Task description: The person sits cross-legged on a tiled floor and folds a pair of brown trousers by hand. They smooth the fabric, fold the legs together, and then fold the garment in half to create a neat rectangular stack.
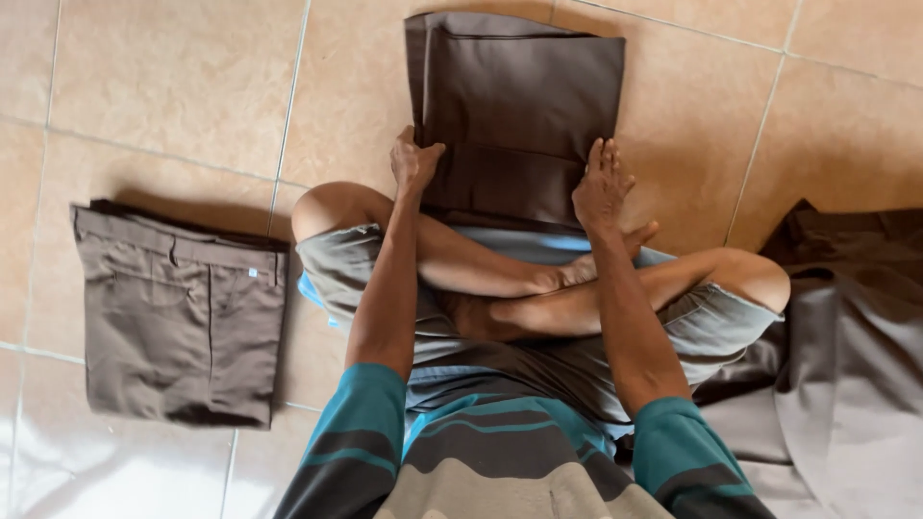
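Note:
A dark brown pair of trousers (pixel 519 96) lies folded on the tiled floor in front of my crossed legs. My left hand (pixel 413 161) grips its near left edge, fingers curled over the cloth. My right hand (pixel 601 185) rests flat on the near right edge, fingers stretched out and pressing down. I sit cross-legged in grey shorts and a teal and grey striped shirt.
A folded grey-brown pair of trousers (pixel 183 312) lies on the floor to my left. A heap of unfolded brown and grey cloth (pixel 846 336) lies to my right. The floor is beige tile (pixel 173 77).

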